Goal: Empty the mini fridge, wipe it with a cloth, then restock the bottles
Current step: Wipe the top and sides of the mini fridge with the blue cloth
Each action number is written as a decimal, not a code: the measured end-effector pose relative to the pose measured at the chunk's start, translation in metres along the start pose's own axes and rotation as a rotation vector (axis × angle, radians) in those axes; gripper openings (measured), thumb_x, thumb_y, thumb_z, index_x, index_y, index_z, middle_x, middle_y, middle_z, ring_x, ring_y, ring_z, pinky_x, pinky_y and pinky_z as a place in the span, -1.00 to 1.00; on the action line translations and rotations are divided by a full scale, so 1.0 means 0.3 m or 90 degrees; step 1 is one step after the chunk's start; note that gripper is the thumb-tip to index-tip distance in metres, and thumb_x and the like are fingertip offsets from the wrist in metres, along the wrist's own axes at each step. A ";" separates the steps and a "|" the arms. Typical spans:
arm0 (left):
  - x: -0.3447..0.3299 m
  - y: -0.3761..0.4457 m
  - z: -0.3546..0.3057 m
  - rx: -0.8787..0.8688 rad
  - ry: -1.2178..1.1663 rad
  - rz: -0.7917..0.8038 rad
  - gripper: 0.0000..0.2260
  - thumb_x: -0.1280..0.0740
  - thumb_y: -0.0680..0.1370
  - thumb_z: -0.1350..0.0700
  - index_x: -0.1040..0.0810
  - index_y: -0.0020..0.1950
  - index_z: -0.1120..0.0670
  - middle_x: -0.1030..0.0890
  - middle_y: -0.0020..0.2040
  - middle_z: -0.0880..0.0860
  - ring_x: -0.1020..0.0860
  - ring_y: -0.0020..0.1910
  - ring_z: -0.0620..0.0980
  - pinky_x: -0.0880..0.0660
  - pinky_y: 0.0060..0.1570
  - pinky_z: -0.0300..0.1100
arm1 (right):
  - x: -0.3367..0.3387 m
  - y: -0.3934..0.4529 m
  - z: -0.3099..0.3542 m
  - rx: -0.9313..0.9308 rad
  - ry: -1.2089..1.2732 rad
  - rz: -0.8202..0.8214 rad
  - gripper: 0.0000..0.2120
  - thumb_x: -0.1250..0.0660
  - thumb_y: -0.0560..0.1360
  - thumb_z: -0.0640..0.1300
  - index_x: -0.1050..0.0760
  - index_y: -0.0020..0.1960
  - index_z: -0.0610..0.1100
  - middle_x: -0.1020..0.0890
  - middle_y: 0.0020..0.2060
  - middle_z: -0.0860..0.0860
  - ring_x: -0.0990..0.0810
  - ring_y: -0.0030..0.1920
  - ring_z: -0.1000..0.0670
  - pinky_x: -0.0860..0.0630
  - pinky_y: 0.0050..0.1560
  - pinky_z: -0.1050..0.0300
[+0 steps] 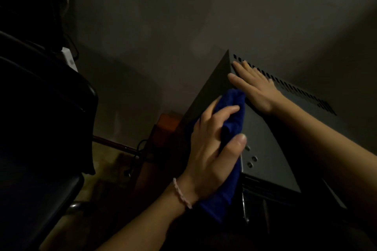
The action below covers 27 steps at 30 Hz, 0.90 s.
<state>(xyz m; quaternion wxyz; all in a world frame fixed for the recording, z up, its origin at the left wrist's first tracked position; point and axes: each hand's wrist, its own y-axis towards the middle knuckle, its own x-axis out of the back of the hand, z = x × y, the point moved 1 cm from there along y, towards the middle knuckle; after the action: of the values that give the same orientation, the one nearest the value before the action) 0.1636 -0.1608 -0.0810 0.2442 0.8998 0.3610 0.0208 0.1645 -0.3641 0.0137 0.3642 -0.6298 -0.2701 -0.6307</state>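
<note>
The dark grey mini fridge (263, 136) fills the right of the dim view, seen from above with a row of vent slots along its far top edge. My left hand (212, 149) presses a blue cloth (234, 116) against the fridge's upper left edge and side, the cloth hanging down below the wrist. My right hand (255, 85) lies flat and open on the fridge top near its far corner, fingers spread beside the vents. No bottles are visible. The fridge door and inside are out of sight.
A black chair (47, 120) with a metal frame stands close on the left. An orange-brown box (169, 122) sits on the floor between chair and fridge, with a dark cable near it. A plain wall rises behind the fridge.
</note>
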 end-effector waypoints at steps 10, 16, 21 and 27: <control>0.013 0.382 0.373 0.130 0.024 0.039 -0.52 -0.14 0.52 -0.12 -0.33 0.40 0.04 -0.30 0.39 0.13 -0.26 0.42 0.02 -0.16 0.35 -0.19 | -0.012 0.040 -0.029 0.032 0.042 -0.025 -0.20 0.22 0.35 0.54 0.06 0.56 0.33 0.05 0.61 0.15 0.12 0.61 0.03 0.10 0.56 -0.26; 0.040 0.392 0.665 0.341 0.088 0.067 -0.65 -0.14 0.68 0.13 -0.33 0.47 0.10 -0.27 0.48 0.19 -0.23 0.47 0.13 -0.15 0.40 -0.05 | -0.002 0.044 -0.034 0.042 0.064 -0.019 -0.18 0.18 0.34 0.54 0.04 0.56 0.31 0.02 0.61 0.15 0.07 0.60 0.04 0.08 0.55 -0.30; 0.066 0.117 0.760 0.398 0.111 0.045 -0.70 -0.17 0.67 0.06 -0.32 0.41 -0.08 -0.22 0.52 0.15 -0.17 0.50 0.14 -0.09 0.45 -0.02 | 0.001 0.041 -0.031 0.056 0.065 -0.015 -0.14 0.17 0.33 0.53 0.04 0.58 0.26 0.00 0.62 0.12 0.05 0.60 0.03 0.07 0.55 -0.29; 0.077 -0.151 0.495 0.349 0.082 0.022 -0.59 -0.12 0.35 -0.36 -0.22 0.19 -0.43 -0.21 0.48 -0.12 -0.13 0.51 -0.01 -0.09 0.48 0.07 | 0.004 0.033 -0.017 0.055 0.059 -0.011 -0.13 0.18 0.32 0.53 0.03 0.58 0.24 0.00 0.62 0.11 0.05 0.61 0.02 0.08 0.55 -0.28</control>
<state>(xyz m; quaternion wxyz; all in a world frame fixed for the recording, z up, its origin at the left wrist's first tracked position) 0.1833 -0.1805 -0.2354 -0.0318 0.9350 0.3529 -0.0164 0.1693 -0.3743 0.0135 0.3975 -0.5814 -0.2856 -0.6500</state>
